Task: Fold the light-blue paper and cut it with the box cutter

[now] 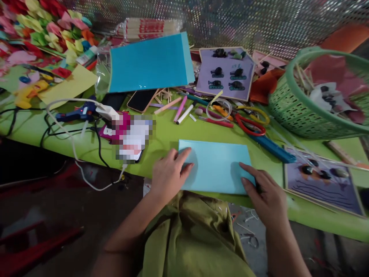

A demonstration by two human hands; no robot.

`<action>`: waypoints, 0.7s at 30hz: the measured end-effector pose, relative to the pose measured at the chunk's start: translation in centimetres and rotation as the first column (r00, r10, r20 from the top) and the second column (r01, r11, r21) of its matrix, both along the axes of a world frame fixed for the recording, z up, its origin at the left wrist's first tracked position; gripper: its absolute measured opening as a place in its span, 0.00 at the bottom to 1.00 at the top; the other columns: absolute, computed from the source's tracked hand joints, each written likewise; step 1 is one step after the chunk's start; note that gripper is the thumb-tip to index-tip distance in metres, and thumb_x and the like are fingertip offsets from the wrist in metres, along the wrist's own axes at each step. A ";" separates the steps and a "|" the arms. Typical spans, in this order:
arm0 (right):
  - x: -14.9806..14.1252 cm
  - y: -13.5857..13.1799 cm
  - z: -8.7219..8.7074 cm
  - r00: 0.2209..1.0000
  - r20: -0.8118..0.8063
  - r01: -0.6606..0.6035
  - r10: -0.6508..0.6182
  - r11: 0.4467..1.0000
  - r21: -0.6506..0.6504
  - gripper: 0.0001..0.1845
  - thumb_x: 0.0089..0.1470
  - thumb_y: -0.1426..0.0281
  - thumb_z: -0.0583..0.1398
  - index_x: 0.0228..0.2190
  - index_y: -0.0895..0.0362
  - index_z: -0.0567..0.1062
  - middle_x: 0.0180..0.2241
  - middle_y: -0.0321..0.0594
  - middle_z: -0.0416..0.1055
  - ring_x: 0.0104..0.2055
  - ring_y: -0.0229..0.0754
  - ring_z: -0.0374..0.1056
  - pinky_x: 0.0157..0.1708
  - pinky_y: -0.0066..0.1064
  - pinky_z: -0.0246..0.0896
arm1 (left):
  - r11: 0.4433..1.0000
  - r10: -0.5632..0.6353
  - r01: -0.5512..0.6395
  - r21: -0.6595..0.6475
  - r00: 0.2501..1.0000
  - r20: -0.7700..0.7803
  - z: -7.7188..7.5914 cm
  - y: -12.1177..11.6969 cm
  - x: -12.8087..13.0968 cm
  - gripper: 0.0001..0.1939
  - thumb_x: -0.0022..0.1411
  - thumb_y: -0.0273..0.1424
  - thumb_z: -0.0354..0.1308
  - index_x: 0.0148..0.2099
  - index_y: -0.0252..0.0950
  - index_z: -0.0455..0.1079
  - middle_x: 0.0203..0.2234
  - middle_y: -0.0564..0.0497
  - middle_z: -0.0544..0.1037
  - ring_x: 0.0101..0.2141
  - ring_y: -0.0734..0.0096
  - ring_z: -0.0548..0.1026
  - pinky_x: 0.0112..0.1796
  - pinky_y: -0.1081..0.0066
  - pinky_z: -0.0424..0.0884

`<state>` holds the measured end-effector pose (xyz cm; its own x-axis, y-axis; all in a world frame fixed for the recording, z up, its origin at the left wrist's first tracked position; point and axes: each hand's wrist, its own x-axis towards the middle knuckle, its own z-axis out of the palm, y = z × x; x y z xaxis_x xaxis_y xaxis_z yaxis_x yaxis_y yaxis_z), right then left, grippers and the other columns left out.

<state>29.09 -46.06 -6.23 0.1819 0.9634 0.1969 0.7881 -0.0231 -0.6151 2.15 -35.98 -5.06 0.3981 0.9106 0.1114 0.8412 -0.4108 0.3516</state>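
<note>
A light blue rectangular sheet of paper or card lies flat at the front of the green table, right before me. My left hand rests at its left edge, index finger and thumb spread on the surface. At the right edge is my right hand, with index finger and thumb apart and their tips on the sheet. Neither hand grips anything. Whether the sheet is folded or a single layer I cannot tell.
Behind lie larger blue sheets, a dark phone, markers and red-handled scissors. A green basket stands right, near a purple stone picture. Left are a glue gun, cables and a pixelated phone.
</note>
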 end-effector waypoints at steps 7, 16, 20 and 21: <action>0.2 0.0 0.0 1.000 -0.002 -0.024 0.024 1.000 -0.013 0.22 0.66 0.64 0.60 0.60 0.43 0.75 0.41 0.41 0.76 0.38 0.46 0.73 0.36 0.37 0.68 | 0.999 0.023 -0.021 0.023 0.997 -0.079 -0.2 0.4 0.3 0.22 0.73 0.45 0.49 0.63 0.50 0.72 0.35 0.47 0.77 0.25 0.65 0.72 0.25 0.65 0.58; 0.4 0.5 0.3 0.998 0.039 -0.042 0.045 0.997 -0.066 0.24 0.67 0.64 0.59 0.63 0.41 0.72 0.42 0.42 0.76 0.40 0.47 0.74 0.38 0.39 0.70 | 0.999 0.043 -0.042 0.011 0.993 -0.114 -0.1 0.7 0.4 0.23 0.74 0.46 0.49 0.64 0.49 0.72 0.34 0.47 0.78 0.25 0.65 0.71 0.23 0.64 0.56; 0.2 0.5 0.2 0.996 0.063 -0.055 0.057 0.998 -0.040 0.24 0.68 0.65 0.58 0.63 0.44 0.72 0.43 0.44 0.76 0.42 0.48 0.74 0.39 0.40 0.71 | 0.999 0.038 -0.036 0.016 0.980 -0.193 0.5 0.9 0.6 0.23 0.74 0.45 0.50 0.65 0.48 0.72 0.33 0.48 0.78 0.24 0.67 0.71 0.23 0.65 0.53; 0.1 0.6 0.2 0.996 0.071 -0.059 0.062 0.998 -0.031 0.24 0.68 0.66 0.58 0.63 0.45 0.72 0.43 0.44 0.76 0.42 0.48 0.74 0.39 0.39 0.71 | 0.999 0.042 -0.040 0.012 0.976 -0.212 0.7 0.9 0.7 0.23 0.74 0.44 0.50 0.65 0.48 0.72 0.33 0.49 0.78 0.25 0.68 0.71 0.23 0.65 0.53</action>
